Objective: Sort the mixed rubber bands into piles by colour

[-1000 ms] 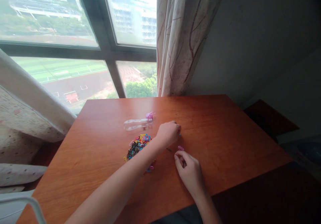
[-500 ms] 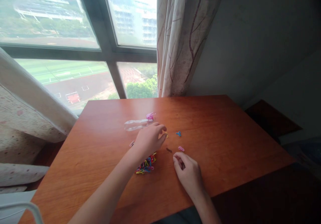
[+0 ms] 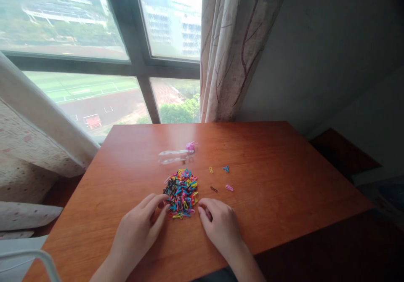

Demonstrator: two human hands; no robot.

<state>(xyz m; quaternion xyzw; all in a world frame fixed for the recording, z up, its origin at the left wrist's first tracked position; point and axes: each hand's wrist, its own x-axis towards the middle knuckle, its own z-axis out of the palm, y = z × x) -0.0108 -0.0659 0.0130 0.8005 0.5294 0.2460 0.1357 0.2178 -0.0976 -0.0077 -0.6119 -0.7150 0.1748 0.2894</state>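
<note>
A heap of small colourful plastic loop clips (image 3: 182, 193) lies on the wooden table. My left hand (image 3: 142, 221) is at its left edge, thumb and forefinger apart, their tips touching dark clips. On the opposite side rests my right hand (image 3: 221, 221), fingers loosely curled, with a small gap between thumb and forefinger and nothing visible between them. To the right of the heap lie separate clips: a yellow clip (image 3: 211, 170), some blue clips (image 3: 226, 169), a dark brown clip (image 3: 214, 189) and a pink clip (image 3: 229, 187).
Behind the heap a clear plastic bottle (image 3: 173, 157) lies on its side, with a pink piece (image 3: 191, 146) at its right end. The wooden table (image 3: 284, 168) reaches to the window and curtain (image 3: 233, 54). A white curved bar (image 3: 41, 254) stands at the lower left.
My left hand has drawn back from near the yellow clip to the left side of the heap, uncovering the heap. My right hand has shifted left to the heap's right edge.
</note>
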